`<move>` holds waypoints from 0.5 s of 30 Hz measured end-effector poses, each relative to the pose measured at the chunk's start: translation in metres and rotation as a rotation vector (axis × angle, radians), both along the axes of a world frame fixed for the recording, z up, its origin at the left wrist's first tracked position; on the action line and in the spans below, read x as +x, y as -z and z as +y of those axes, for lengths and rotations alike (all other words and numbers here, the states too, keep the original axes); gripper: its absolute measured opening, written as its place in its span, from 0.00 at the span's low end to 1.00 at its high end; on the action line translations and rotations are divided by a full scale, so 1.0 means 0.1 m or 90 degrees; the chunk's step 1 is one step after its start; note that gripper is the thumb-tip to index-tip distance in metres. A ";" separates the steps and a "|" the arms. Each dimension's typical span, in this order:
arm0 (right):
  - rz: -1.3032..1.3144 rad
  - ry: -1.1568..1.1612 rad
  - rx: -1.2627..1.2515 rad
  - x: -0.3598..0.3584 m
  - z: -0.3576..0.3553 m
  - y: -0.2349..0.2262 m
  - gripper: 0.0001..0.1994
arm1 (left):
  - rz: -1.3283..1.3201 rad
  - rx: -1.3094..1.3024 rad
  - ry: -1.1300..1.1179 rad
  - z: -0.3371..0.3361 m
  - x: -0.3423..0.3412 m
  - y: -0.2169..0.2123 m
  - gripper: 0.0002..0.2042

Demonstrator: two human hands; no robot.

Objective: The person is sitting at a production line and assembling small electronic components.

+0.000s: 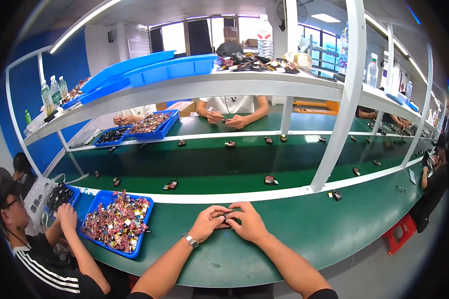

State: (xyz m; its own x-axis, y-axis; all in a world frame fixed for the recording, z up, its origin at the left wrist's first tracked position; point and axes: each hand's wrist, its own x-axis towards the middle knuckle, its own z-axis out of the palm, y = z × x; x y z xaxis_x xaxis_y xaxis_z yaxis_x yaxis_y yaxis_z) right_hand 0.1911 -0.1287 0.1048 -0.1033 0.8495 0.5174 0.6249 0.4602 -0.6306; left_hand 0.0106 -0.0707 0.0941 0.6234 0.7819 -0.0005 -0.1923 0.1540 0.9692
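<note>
My left hand [207, 224], with a metal watch on its wrist, and my right hand [248, 223] meet above the green table [294, 224]. Between their closed fingertips is a small black part [225, 218]; the fingers cover most of it, so its exact kind cannot be made out. Left of my hands, a blue tray [148, 219] is heaped with small red, yellow and white wired parts [117, 222]. To the right, a small black device [336, 195] with a pale tag lies on the table near the white rail.
Past the white rail [244, 196], a dark green belt [219, 164] carries scattered small devices. A white upright post [336, 114] and an overhead shelf [234, 83] with blue trays and bottles stand ahead. Co-workers sit at left and across; another person is at far right, near a red stool [400, 234].
</note>
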 end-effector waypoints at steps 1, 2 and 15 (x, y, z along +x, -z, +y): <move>0.008 0.004 0.012 -0.01 0.01 0.02 0.06 | 0.003 -0.001 0.003 0.00 0.00 0.02 0.13; 0.016 0.007 0.024 -0.01 0.01 0.03 0.06 | -0.007 -0.003 0.002 0.01 -0.01 0.04 0.12; 0.087 0.011 0.003 0.00 0.05 0.18 0.07 | -0.015 -0.018 -0.001 0.02 0.01 0.06 0.10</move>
State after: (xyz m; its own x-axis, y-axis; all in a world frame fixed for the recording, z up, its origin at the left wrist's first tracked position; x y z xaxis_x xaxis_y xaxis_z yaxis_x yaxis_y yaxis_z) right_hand 0.1911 -0.1235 0.0864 -0.0168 0.8478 0.5300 0.5413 0.4534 -0.7081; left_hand 0.0111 -0.0689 0.0883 0.6221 0.7829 -0.0080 -0.2154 0.1809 0.9596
